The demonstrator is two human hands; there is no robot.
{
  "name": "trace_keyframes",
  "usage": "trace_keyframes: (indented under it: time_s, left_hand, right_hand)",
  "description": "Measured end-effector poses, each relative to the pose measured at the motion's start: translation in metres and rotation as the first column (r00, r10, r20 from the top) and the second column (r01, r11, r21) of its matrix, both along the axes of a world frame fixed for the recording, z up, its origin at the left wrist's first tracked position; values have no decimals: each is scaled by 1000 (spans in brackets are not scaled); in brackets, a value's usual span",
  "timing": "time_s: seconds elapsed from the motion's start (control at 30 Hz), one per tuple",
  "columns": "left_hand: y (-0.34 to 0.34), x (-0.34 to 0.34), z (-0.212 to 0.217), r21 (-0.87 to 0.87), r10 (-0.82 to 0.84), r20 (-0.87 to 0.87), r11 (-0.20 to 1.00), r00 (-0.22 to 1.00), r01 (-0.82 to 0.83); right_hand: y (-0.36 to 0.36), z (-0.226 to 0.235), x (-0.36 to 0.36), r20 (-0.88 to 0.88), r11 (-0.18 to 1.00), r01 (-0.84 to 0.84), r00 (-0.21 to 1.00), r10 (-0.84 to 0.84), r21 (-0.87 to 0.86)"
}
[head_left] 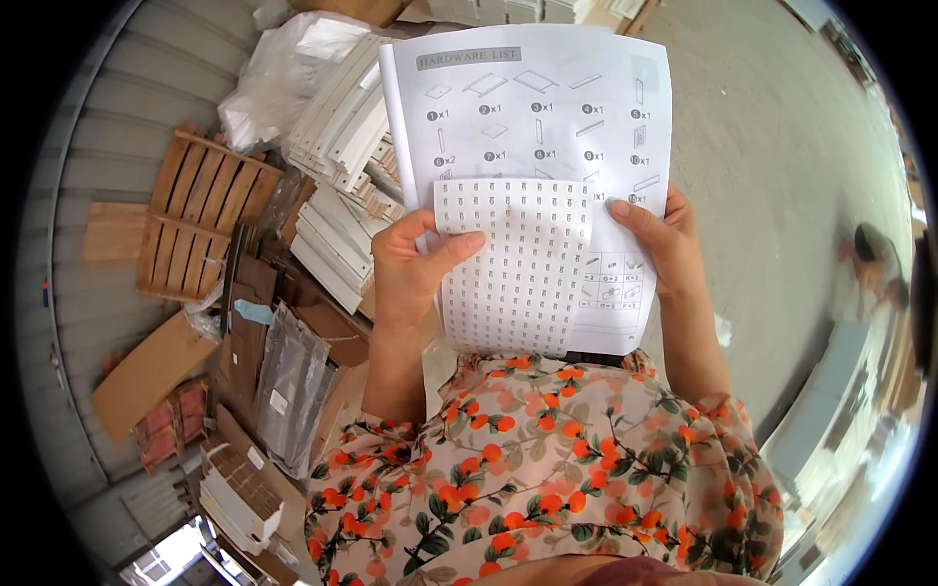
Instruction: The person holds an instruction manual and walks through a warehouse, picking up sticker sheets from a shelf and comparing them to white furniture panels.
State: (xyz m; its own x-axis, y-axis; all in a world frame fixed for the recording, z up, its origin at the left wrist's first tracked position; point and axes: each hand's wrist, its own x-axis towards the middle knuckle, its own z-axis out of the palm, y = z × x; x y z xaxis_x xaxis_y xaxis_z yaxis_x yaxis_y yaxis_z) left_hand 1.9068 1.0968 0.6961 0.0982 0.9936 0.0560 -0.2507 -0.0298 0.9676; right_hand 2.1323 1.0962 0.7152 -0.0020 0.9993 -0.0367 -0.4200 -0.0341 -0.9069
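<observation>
Wooden pallet (200, 215) and stacked white panels (337, 195) lying far left. Left hand (415, 269) clamped on sticker sheet (513, 264), overlapping instruction sheet (547, 107). Right hand (660, 244) pinching that sheet's right edge, held up before the chest.

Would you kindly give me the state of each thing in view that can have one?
Left hand: gripping both sheets, thumb on front.
Right hand: gripping the instruction sheet's right edge.
Instruction sheet: held up, unfolded, printed side showing.
Sticker sheet: held flat over the instruction sheet's lower part.
White panels: stacked loosely.
Wooden pallet: lying flat.
Plastic bag: crumpled.
</observation>
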Motion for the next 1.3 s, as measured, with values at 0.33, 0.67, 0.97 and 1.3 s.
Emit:
trace_keyframes:
  time_s: [0.33,0.67,0.97,1.3]
  left_hand:
    - [-40,-15,-6,-18,130,-21,991,991,-130]
    - [-51,-17,-15,-1,210,-15,978,978,-210]
    - [-63,-16,-31,108,290,-98,954,952,-280]
    - [-86,-15,-44,192,441,-132,890,888,-413]
  right_hand:
    - [-10,-11,-16,27,995,-100,995,99,8]
    - [-6,-15,-18,90,985,-173,981,170,20]
    - [-4,-25,-18,107,966,-245,966,235,84]
    - [-2,-34,-24,179,926,-348,930,321,146]
